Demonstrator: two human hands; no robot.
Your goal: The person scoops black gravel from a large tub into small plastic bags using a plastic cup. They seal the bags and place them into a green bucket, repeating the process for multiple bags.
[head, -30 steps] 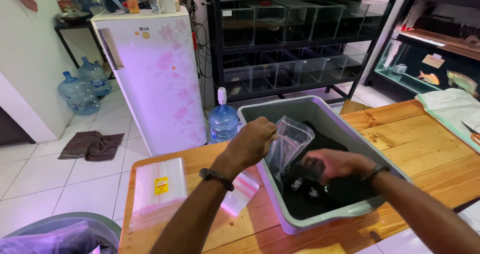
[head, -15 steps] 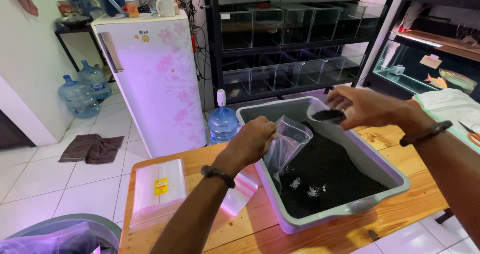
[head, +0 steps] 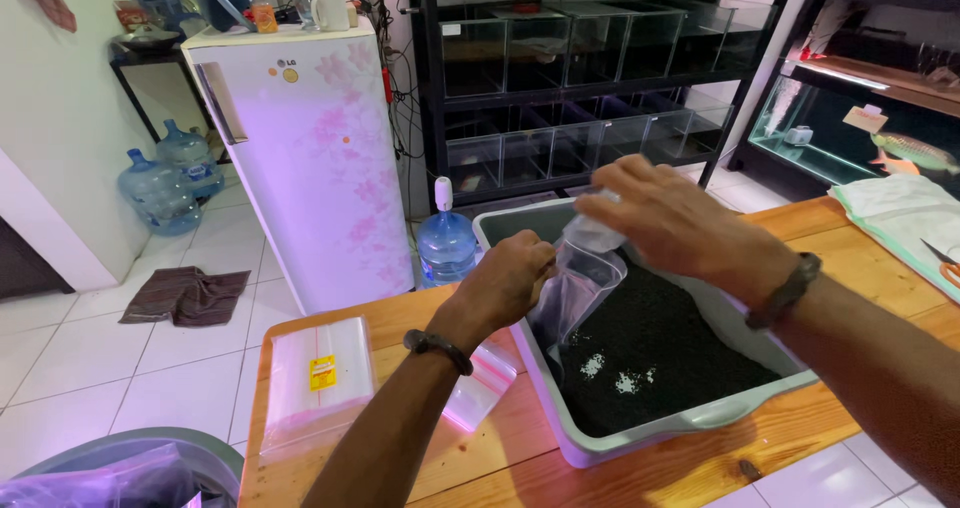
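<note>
Fingers of the left hand (head: pixel 510 280) pinch the bag (head: pixel 580 283) mouth at frame centre. The right hand (head: pixel 660 213), just above it, closes on something small. The bag hangs upright over the dark gravel (head: pixel 660 353) in the tub (head: pixel 690 423).

Two bare forearms enter from the bottom of the frame, no sleeves in view. The left hand (head: pixel 510 278), at centre frame, carries a dark beaded bracelet (head: pixel 438 340) at the wrist. The right hand (head: pixel 665 218), upper right of centre, wears a dark braided band (head: pixel 787 291) snug around its wrist.
</note>
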